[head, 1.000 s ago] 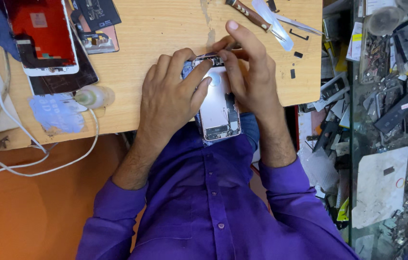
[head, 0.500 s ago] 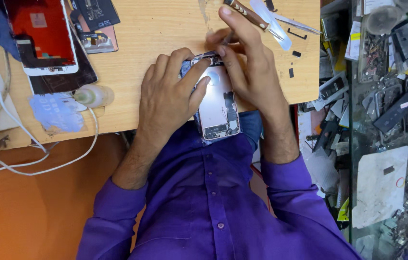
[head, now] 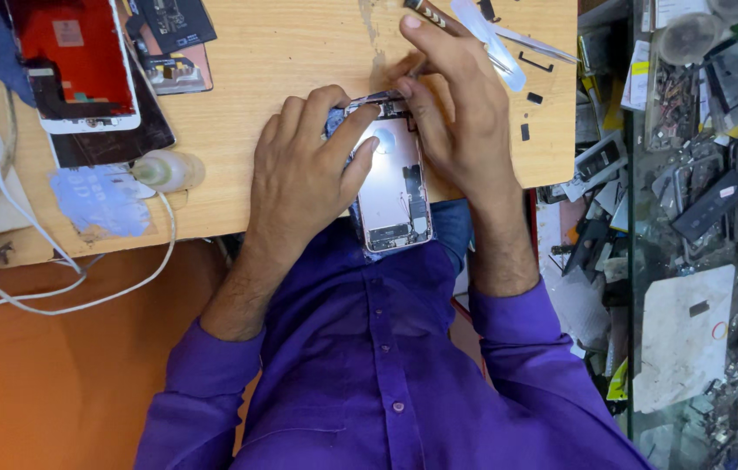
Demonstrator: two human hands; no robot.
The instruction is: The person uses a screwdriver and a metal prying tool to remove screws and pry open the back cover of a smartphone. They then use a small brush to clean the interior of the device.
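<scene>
Holding an opened phone housing over the near edge of the wooden desk, the person works w/ both hands at its far end. Left hand: fingers curled round the housing's left side, thumb laid across the inner face, so it is closed on the housing. Right hand: fingers bent and pinched together at the top right corner of the housing, index finger stretched toward the screwdriver lying at the far edge of the desk; whether anything small sits between the fingertips cannot be told. Housing lies lengthwise, far end on the desk, near end jutting past the desk edge above the purple shirt.

Vs. the frames 1.0 s and 0.5 s ago: housing in about the same spot and same tilt; left-hand grip unchanged; right hand's fingertips have stayed at the same corner, w/ only slight shifts.

Left part of desk: red-backed screen panel, a dark panel beneath it, small clear bottle on its side, blue cloth, white cables. Right: shelves of assorted phone parts.
</scene>
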